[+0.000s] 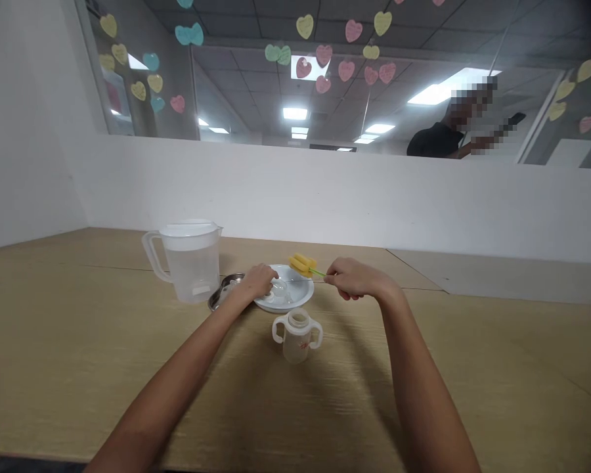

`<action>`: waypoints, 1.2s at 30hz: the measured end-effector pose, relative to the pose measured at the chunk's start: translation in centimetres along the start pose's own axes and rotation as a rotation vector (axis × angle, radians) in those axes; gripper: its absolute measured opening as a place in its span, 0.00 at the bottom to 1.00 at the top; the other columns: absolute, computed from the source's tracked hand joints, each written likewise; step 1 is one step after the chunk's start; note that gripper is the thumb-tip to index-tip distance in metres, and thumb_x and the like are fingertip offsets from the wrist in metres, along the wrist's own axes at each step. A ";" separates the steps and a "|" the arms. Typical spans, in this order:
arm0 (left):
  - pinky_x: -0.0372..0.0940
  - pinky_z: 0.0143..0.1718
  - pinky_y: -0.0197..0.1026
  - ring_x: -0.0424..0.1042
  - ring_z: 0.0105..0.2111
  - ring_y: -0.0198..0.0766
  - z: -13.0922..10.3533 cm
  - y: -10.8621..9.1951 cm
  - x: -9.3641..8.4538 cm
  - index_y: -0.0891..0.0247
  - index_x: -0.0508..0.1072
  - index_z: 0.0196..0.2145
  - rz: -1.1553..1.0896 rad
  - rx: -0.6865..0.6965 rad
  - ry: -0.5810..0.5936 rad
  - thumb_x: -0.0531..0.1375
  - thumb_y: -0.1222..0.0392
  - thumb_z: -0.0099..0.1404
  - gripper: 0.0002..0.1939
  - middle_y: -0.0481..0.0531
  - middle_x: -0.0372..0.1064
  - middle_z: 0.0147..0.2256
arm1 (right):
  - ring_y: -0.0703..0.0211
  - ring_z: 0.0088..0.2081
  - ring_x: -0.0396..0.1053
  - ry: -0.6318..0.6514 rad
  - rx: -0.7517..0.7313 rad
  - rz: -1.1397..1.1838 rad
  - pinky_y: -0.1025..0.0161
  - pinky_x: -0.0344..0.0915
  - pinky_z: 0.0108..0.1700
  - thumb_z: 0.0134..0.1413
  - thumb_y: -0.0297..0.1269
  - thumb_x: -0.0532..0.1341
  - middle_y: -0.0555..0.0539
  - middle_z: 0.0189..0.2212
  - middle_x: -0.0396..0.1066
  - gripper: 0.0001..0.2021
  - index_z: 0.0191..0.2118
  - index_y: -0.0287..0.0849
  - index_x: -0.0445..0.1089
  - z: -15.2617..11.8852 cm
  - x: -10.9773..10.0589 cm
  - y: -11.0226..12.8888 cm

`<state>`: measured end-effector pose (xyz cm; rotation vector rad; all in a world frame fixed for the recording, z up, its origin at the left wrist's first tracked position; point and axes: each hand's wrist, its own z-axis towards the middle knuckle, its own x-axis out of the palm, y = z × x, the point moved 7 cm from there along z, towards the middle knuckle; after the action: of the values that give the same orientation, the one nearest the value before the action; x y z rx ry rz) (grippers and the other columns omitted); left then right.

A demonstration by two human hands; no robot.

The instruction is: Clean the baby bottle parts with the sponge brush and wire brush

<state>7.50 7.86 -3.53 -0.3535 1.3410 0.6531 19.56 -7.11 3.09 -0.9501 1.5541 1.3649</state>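
My right hand (352, 277) is closed around the green handle of a yellow sponge brush (303, 265), whose head hangs over the far right part of a white plate (295, 303). My left hand (260, 281) is at the plate's left rim; whether it grips anything is too small to tell. Clear pieces (280, 291) lie on the plate. Partly behind my left wrist is a metal dish (215, 299) with something whitish in it. In front of the plate an open, two-handled baby bottle (296, 341) stands upright.
A lidded clear plastic pitcher (193, 263) stands at the left, its handle pointing left. Behind the wooden table (103, 341) rises a white wall with a window bearing heart-shaped notes. A person holding a phone shows in the glass.
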 end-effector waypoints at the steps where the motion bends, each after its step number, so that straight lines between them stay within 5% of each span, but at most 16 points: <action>1: 0.61 0.42 0.41 0.67 0.42 0.44 -0.1 0.1 0.0 0.61 0.71 0.44 0.003 -0.011 0.006 0.55 0.68 0.55 0.17 0.57 0.70 0.41 | 0.65 0.15 0.58 0.001 0.001 -0.002 0.68 0.54 0.17 0.46 0.33 0.51 0.44 0.15 0.65 0.11 0.16 0.39 0.58 0.0 0.0 0.0; 19: 0.62 0.40 0.37 0.69 0.42 0.41 0.2 0.3 1.2 0.63 0.66 0.49 -0.142 -0.010 0.015 0.54 0.66 0.57 0.21 0.57 0.69 0.44 | 0.65 0.15 0.58 0.030 0.012 -0.009 0.68 0.54 0.19 0.48 0.34 0.51 0.43 0.17 0.66 0.13 0.16 0.38 0.58 -0.2 0.1 0.3; 36: 0.61 0.39 0.39 0.68 0.39 0.42 0.9 -0.5 1.2 0.63 0.71 0.42 -0.185 0.033 -0.056 0.61 0.66 0.51 0.17 0.53 0.71 0.36 | 0.65 0.15 0.58 0.025 -0.008 -0.009 0.68 0.54 0.18 0.49 0.34 0.51 0.43 0.16 0.65 0.13 0.16 0.38 0.59 -0.2 0.2 0.4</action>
<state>8.56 8.29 -4.61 -0.4234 1.2475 0.4828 19.08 -7.24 3.11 -0.9816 1.5627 1.3587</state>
